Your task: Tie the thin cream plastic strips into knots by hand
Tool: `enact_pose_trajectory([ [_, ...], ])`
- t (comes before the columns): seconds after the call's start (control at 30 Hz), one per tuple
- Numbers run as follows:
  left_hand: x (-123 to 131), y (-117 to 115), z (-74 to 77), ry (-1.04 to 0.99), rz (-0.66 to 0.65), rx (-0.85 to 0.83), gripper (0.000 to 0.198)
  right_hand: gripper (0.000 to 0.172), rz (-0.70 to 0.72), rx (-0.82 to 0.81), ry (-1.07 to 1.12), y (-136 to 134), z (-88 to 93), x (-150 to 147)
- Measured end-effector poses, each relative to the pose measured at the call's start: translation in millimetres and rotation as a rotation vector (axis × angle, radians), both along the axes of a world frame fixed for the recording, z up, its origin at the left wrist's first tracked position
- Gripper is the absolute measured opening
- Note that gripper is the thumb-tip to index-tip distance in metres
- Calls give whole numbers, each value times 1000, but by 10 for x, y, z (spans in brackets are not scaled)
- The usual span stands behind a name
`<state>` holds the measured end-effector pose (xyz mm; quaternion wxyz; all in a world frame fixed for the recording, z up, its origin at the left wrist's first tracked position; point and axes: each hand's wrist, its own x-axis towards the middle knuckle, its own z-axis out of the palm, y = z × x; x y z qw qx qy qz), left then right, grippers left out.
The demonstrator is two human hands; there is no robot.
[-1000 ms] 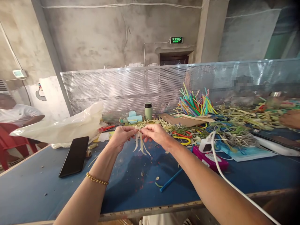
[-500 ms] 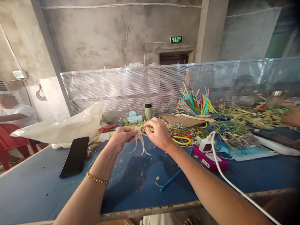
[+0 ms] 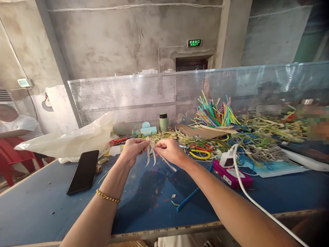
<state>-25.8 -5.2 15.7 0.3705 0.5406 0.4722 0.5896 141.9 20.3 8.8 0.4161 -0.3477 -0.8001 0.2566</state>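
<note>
Between my hands hang several thin, pale, ribbon-like strips [image 3: 148,159], joined near the top in a small bunch. My left hand [image 3: 133,150] pinches that bunch between thumb and fingers. My right hand [image 3: 171,151], just beside it, is closed with thumb and index finger together on one pale strip, whose loose end [image 3: 169,165] slants down to the right below the palm. Both hands are held over the blue table [image 3: 144,209]. How the strips are joined is partly hidden by the fingers.
At left are a black phone [image 3: 83,171] and plastic sheeting [image 3: 69,139]. A green bottle [image 3: 163,122] stands behind my hands. On the right are colourful pipe cleaners [image 3: 216,111], a yellow-handled tool [image 3: 200,154], a magenta power box [image 3: 231,175] and its white cable [image 3: 253,202].
My right hand has come down and closer to my left, its raised fingers now closed on a strip. That strip is drawn out to the right. My left hand keeps its pinch.
</note>
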Motion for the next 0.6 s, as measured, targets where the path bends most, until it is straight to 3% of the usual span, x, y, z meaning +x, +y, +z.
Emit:
enact_pose_trajectory([
  [0.13,18,13,-13,13,70,24,21,11,150,-192,152,-60,32,9],
  [0.33,33,-30,15,7,7,26,21,16,378,-291,282,-89,110,81],
  [0.43,31,-52,21,46,-26,30,21,17,337,-213,285,-67,112,78],
  [0.6,43,-93,26,126,-179,37,23,13,119,73,307,26,69,36],
])
